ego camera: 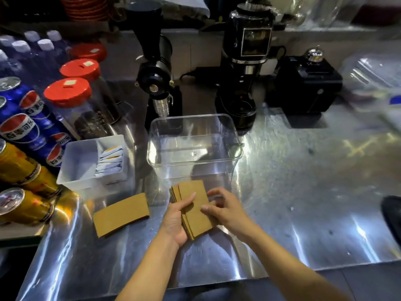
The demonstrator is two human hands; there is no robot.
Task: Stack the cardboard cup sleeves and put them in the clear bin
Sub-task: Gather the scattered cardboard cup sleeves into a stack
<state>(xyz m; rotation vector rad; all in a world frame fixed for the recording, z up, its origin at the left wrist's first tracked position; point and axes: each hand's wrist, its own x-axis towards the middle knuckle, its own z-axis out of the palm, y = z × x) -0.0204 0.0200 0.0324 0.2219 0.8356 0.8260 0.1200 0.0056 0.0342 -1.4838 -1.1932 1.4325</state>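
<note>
We hold a small stack of flat brown cardboard cup sleeves (193,210) just above the shiny steel countertop (303,192), close to its near edge and a little left of the middle. Our left hand (176,220) is closed around the stack's left long side, thumb lying across the top sleeve, so the pile cannot fan apart. Our right hand (223,208) curls loosely at the stack's right side, fingertips touching the top sleeve; it seems to be squaring the edges rather than carrying weight, so we judge the left hand to be the real clamp.

The stack sits directly in front of the clear rectangular plastic bin (194,146), which stands open and appears empty toward the middle of the countertop. Keeping the sleeves there leaves only a short lift forward to drop them in.

One more brown cardboard sleeve (121,215) lies flat on the countertop nearer the left edge, apart from the stack and just in front of the white plastic tray of sachets (86,161). It probably has to join the pile before the stack goes into the bin.
</note>
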